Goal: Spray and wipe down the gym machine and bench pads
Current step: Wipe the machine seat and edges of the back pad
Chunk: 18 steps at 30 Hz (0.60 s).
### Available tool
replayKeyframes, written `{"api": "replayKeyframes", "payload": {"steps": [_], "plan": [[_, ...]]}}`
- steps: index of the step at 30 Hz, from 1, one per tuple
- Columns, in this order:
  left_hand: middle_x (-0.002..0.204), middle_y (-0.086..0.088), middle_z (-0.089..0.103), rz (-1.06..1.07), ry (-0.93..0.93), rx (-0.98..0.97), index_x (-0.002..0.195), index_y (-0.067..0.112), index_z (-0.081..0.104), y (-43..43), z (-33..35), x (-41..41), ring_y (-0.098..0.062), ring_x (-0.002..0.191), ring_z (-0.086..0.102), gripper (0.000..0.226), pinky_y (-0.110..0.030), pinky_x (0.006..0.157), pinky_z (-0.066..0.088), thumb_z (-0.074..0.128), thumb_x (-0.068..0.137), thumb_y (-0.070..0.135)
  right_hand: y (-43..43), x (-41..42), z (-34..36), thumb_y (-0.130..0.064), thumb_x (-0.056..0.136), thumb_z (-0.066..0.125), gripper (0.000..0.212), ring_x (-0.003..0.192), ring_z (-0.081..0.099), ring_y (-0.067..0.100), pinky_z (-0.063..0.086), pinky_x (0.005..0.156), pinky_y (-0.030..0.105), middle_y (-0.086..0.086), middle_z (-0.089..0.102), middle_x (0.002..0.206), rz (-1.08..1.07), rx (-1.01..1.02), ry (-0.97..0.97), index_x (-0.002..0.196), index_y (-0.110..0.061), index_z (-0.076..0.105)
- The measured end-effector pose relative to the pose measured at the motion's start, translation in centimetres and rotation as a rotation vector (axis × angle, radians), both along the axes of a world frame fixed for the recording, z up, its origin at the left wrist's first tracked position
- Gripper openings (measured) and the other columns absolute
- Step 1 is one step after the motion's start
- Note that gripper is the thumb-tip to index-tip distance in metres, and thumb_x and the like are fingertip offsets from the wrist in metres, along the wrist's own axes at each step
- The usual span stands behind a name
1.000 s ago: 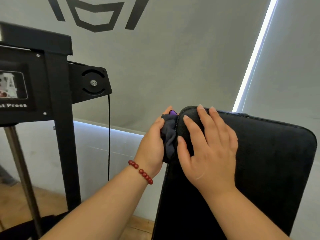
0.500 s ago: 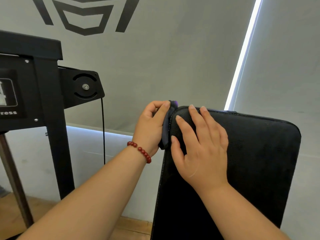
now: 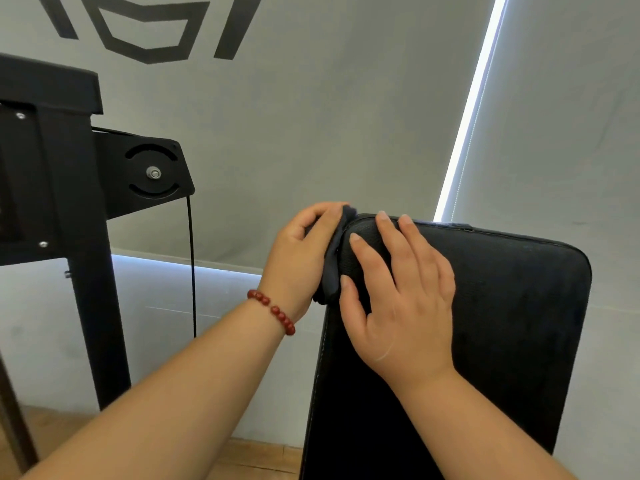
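Note:
An upright black bench pad (image 3: 485, 323) fills the lower right of the head view. A dark grey cloth (image 3: 332, 268) is pressed against the pad's upper left edge. My left hand (image 3: 298, 258), with a red bead bracelet on the wrist, grips the cloth with curled fingers against that edge. My right hand (image 3: 398, 299) lies flat on the pad's front face near its top left corner, fingers spread and straight. No spray bottle is in view.
A black machine frame (image 3: 69, 202) with a round pulley plate (image 3: 152, 173) and a hanging cable (image 3: 191, 271) stands at the left. Grey wall with a logo lies behind, a bright light strip (image 3: 464, 126) at the right. Wood floor shows below.
My left hand with the cloth has slid up the pad's left edge to the top corner, its fingers curling over the cloth. My right hand stays flat on the pad.

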State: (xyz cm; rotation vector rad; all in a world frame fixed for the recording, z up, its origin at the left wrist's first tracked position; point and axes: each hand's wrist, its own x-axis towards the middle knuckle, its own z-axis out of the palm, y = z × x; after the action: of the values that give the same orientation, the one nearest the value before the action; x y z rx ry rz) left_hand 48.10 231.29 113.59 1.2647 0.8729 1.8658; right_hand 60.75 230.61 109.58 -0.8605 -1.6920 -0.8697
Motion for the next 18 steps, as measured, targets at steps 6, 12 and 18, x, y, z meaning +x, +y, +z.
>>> {"api": "replayKeyframes", "payload": {"steps": [6,12,18], "plan": [[0.104,0.006,0.074,0.068,0.004,0.065,0.099,0.025,0.071,-0.1,-1.3,0.4,-0.012,0.103,0.067,0.018,-0.032,0.094,0.052,0.056,0.098,0.016,0.0,-0.1,0.1,-0.032,0.093,0.054,0.039,0.138,0.040,0.029,0.027,0.112,0.042,0.011,0.050,0.144,0.006,-0.006,0.013,0.127,-0.016,0.063],[0.093,0.007,0.075,0.048,0.085,0.028,0.093,0.021,0.071,1.2,0.6,-0.1,-0.009,0.094,0.069,0.021,-0.033,0.093,0.053,0.052,0.100,0.015,-0.1,-0.1,0.2,-0.030,0.096,0.050,0.037,0.137,0.042,0.027,0.023,0.113,0.036,0.010,0.052,0.143,0.004,-0.003,0.045,0.126,-0.014,0.064],[0.102,0.007,0.074,0.098,-0.001,0.050,0.098,0.027,0.071,-1.1,-3.4,0.1,-0.009,0.102,0.067,0.020,-0.027,0.091,0.052,0.055,0.098,0.015,-0.2,-0.2,0.3,-0.031,0.096,0.048,0.039,0.138,0.040,0.026,0.022,0.114,0.035,0.009,0.051,0.144,-0.015,-0.019,0.038,0.128,-0.013,0.062]]}}
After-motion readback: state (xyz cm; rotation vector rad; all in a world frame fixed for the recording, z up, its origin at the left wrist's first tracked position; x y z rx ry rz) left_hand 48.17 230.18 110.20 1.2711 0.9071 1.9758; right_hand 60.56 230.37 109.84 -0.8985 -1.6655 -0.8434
